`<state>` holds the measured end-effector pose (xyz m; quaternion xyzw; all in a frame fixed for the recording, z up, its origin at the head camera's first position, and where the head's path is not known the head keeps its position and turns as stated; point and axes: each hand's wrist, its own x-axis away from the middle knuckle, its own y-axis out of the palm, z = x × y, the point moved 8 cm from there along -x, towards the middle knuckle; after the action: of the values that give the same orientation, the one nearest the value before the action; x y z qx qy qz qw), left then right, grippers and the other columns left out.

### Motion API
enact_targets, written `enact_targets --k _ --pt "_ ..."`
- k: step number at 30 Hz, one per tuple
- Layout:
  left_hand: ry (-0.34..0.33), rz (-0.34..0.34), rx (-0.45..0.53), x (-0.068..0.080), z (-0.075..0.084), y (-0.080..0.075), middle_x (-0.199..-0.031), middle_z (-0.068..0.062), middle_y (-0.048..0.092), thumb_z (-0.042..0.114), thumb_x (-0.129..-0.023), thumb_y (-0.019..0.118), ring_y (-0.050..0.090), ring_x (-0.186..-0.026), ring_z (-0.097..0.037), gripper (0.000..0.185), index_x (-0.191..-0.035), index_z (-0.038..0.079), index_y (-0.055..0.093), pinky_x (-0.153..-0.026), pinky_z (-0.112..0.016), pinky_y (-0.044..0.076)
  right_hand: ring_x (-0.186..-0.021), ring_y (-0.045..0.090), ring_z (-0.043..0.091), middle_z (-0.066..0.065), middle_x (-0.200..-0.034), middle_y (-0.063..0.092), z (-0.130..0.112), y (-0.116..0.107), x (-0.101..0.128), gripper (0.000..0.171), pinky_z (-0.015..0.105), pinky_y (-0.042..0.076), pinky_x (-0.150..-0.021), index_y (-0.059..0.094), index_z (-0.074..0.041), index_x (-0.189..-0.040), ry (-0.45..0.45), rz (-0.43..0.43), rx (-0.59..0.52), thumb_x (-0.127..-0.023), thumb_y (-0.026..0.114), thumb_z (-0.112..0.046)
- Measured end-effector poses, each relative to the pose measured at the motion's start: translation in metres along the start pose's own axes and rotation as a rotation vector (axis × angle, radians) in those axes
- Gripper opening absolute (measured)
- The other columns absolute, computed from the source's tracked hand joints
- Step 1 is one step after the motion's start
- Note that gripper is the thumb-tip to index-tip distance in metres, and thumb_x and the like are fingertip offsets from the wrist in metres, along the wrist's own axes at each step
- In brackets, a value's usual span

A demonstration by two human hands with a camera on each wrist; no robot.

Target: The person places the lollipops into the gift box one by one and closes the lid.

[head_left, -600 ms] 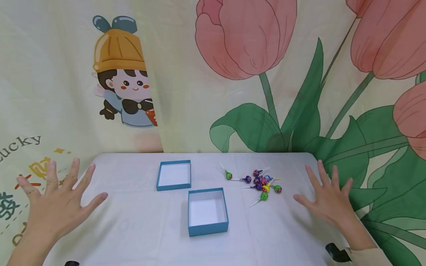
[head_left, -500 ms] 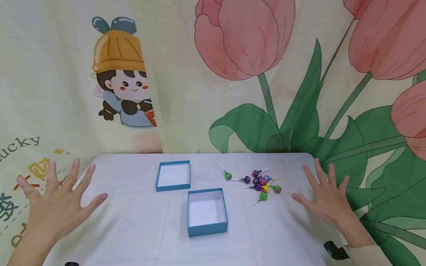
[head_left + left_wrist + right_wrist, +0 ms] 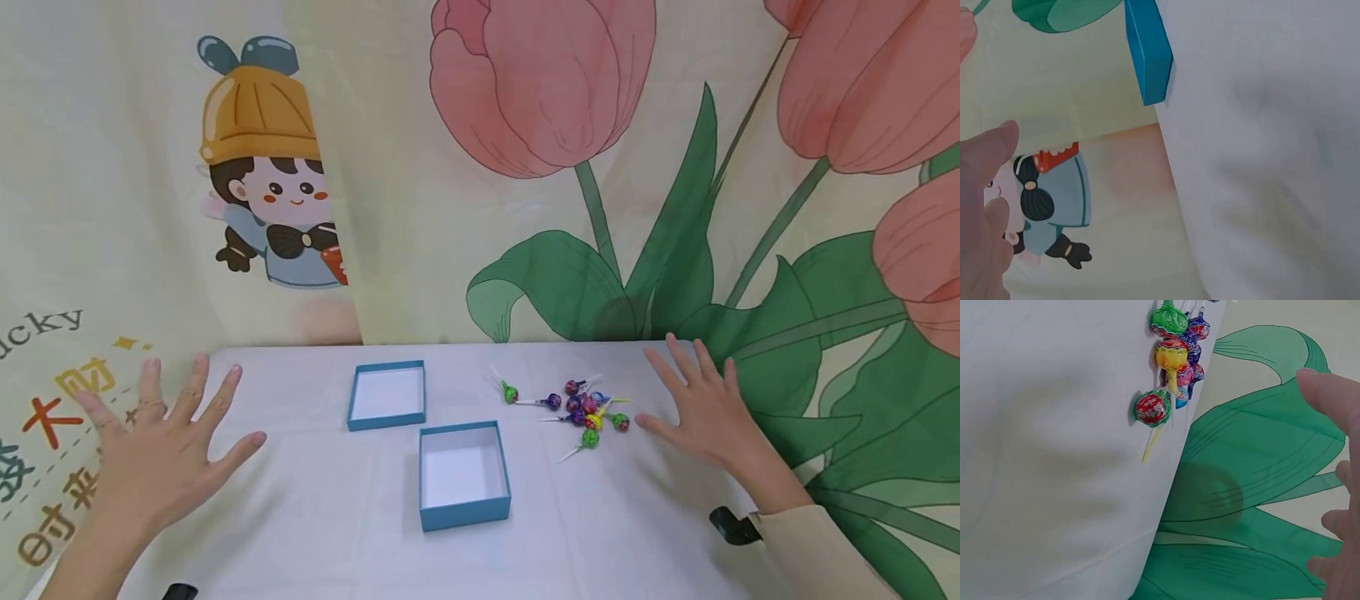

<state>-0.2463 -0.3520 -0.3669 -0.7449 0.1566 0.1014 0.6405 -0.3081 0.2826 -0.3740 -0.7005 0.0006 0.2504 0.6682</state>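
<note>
Fingers spread, my left hand (image 3: 161,458) hovers over the left part of the table and touches nothing. My right hand (image 3: 708,412), also spread and holding nothing, is above the right side, just right of a loose pile of lollipops (image 3: 588,408). Their wrappers are green, purple, yellow and other colours; in the right wrist view a red and green lollipop (image 3: 1152,409) lies closest. A blue box (image 3: 465,475) with a white inside stands open-topped at the middle. Behind it and to its left lies a shallower blue tray-like lid (image 3: 386,396), white inside.
A white cloth covers the table (image 3: 315,517). Behind it hangs a curtain (image 3: 405,167) printed with tulips and a cartoon figure. Small black devices (image 3: 735,527) sit by both wrists.
Both hands have shifted in the head view: the left one rightward, the right one leftward and slightly up, toward the lollipops. The view itself has turned slightly. Box, lid and lollipops stay put.
</note>
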Motion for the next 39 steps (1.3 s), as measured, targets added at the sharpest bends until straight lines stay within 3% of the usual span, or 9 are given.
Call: enact_targets --k 8,16,23,31,36,39 --pt "0.033 0.016 0.049 -0.005 0.025 0.002 -0.178 -0.014 -0.001 0.078 -0.094 0.054 -0.022 -0.157 -0.050 0.104 -0.172 0.030 0.005 -0.106 -0.076 -0.032 -0.152 0.031 0.056 0.025 -0.170 0.030 -0.023 -0.007 -0.025 0.094 0.080 0.029 -0.114 0.039 -0.015 -0.165 -0.117 0.061 -0.007 -0.089 0.081 -0.051" --pt "0.066 0.006 0.191 -0.004 0.057 0.008 -0.177 -0.019 0.008 0.074 -0.097 0.056 -0.012 -0.159 -0.054 0.102 -0.173 0.027 0.007 -0.107 -0.078 -0.029 -0.147 0.042 0.051 0.024 -0.167 0.037 -0.040 -0.001 -0.052 0.089 0.070 0.042 -0.112 0.042 -0.015 -0.163 -0.187 0.048 -0.056 -0.089 0.085 -0.039" --pt "0.071 -0.082 0.337 0.000 0.091 0.014 -0.176 -0.022 0.011 0.073 -0.098 0.056 0.008 -0.156 -0.060 0.100 -0.173 0.025 0.009 -0.110 -0.089 -0.006 -0.146 0.046 0.045 0.019 -0.168 0.038 -0.056 0.008 -0.071 0.081 0.064 0.049 -0.109 0.045 -0.018 -0.163 -0.245 -0.014 -0.112 -0.093 0.084 -0.034" --pt "0.049 -0.212 0.449 0.002 0.119 0.022 -0.176 -0.023 0.012 0.077 -0.096 0.055 0.017 -0.156 -0.057 0.104 -0.172 0.020 0.013 -0.114 -0.083 0.018 -0.150 0.042 0.041 0.014 -0.169 0.037 -0.081 0.025 -0.088 0.074 0.059 0.051 -0.109 0.046 -0.022 -0.162 -0.290 -0.134 -0.211 -0.097 0.081 -0.025" --pt "0.055 -0.206 0.575 0.006 0.133 0.021 -0.176 -0.020 0.015 0.070 -0.100 0.057 0.026 -0.154 -0.055 0.097 -0.173 0.025 0.012 -0.107 -0.083 0.034 -0.147 0.046 0.037 0.013 -0.163 0.045 -0.098 0.031 -0.098 0.067 0.054 0.053 -0.108 0.050 -0.023 -0.159 -0.297 -0.173 -0.261 -0.098 0.079 -0.017" --pt "0.069 -0.184 0.692 0.010 0.143 0.018 -0.176 -0.020 0.018 0.062 -0.103 0.060 0.029 -0.153 -0.055 0.091 -0.172 0.027 0.014 -0.104 -0.083 0.037 -0.145 0.049 0.035 0.012 -0.159 0.049 -0.105 0.038 -0.105 0.062 0.052 0.053 -0.108 0.052 -0.023 -0.157 -0.293 -0.198 -0.276 -0.100 0.076 -0.015"
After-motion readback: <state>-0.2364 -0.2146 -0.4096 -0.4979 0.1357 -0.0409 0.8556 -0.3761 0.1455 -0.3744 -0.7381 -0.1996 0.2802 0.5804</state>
